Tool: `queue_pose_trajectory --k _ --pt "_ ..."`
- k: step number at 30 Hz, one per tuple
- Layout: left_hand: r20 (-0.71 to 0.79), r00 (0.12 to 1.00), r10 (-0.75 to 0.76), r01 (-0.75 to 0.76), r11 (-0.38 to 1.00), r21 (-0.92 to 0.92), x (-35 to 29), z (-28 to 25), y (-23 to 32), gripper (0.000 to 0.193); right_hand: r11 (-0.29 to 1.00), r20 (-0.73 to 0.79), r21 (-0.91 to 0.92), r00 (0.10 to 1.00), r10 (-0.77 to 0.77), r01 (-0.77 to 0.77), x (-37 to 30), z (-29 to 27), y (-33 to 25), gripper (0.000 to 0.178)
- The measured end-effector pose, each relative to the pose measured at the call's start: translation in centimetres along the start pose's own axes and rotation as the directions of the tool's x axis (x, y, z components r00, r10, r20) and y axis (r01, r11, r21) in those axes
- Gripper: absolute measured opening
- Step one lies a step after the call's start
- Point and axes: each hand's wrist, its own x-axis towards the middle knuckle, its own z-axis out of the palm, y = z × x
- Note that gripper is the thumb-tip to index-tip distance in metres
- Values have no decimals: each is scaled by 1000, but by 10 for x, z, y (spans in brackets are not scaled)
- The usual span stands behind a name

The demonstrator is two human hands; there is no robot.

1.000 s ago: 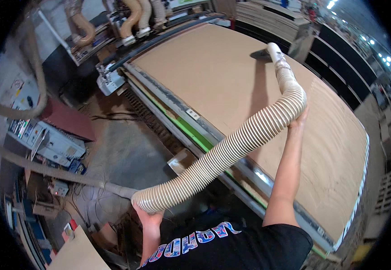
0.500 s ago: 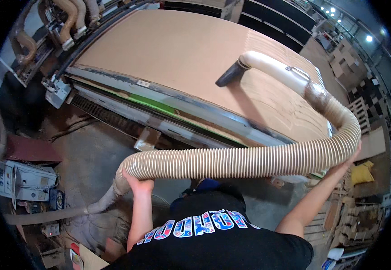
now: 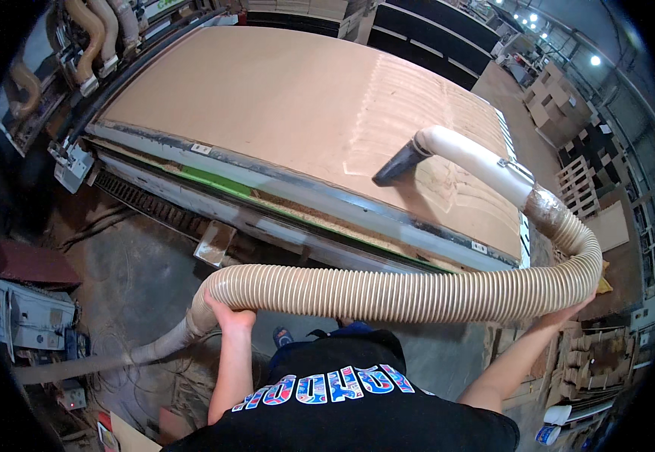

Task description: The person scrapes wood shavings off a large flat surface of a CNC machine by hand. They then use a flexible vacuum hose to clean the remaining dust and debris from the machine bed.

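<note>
A thick ribbed beige suction hose (image 3: pixel 410 295) stretches across in front of my body. My left hand (image 3: pixel 231 312) grips its left bend from below, the thumb showing and the other fingers hidden behind it. At the right bend my right hand (image 3: pixel 575 307) holds the hose from underneath, its fingers mostly hidden. From there the hose curves back to a white pipe (image 3: pixel 482 160), joined by a taped section. The pipe ends in a black nozzle (image 3: pixel 401 163), low over a large brown board (image 3: pixel 244 98). Wavy dust streaks cover the board's right part.
The board lies on a long machine bed with a grey side rail (image 3: pixel 282 169). Several ducts (image 3: pixel 90 38) rise at the far left. A grey control box (image 3: pixel 33 313) stands on the left, near cables on the floor. Stacked boards and a pallet (image 3: pixel 578 181) are at right.
The nozzle has swung toward the board's near edge, and more dust streaks show on the board's right part. Both hands keep their hold on the hose. My view has shifted.
</note>
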Motion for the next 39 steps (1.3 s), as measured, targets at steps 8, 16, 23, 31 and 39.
queue_pose_trajectory --k 8,16,23,31,39 --pt "-84 986 142 -148 986 -72 -36 15 -90 86 926 118 50 923 366 -374 15 111 155 83" --pt "-135 943 303 -319 940 -123 -133 9 -206 77 675 405 202 688 603 -710 6 249 288 81" --pt "-225 870 438 -478 861 -173 -208 3 -258 65 421 648 32 339 681 -906 -47 339 293 71" --pt "-196 876 440 -473 863 -178 -248 -27 -294 71 382 698 121 352 623 -916 7 286 255 73" --pt "-110 925 363 -379 885 -269 -262 -88 -331 79 723 425 115 691 584 -681 132 100 134 69"
